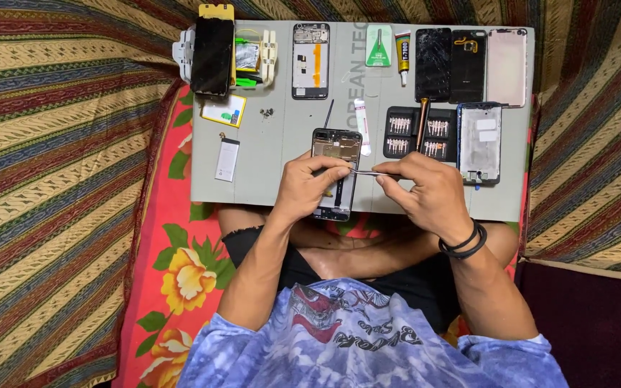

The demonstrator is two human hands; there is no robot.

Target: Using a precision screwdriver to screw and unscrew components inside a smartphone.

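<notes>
A green triangular packet [378, 45] is lying well above the hands, a cracked black screen [433, 64] sitting just right of it.

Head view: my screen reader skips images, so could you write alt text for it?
Seen from above, a person's left hand steadies an opened phone on a grey work board while the right hand holds tweezers to it. Phone parts, a bit set and a glue tube lie around.

An opened black smartphone frame [336, 169] with exposed inner parts lies flat, upright lengthwise, on the grey work mat. Thin silver metal tweezers [376, 173] lie horizontally across its middle.
</notes>
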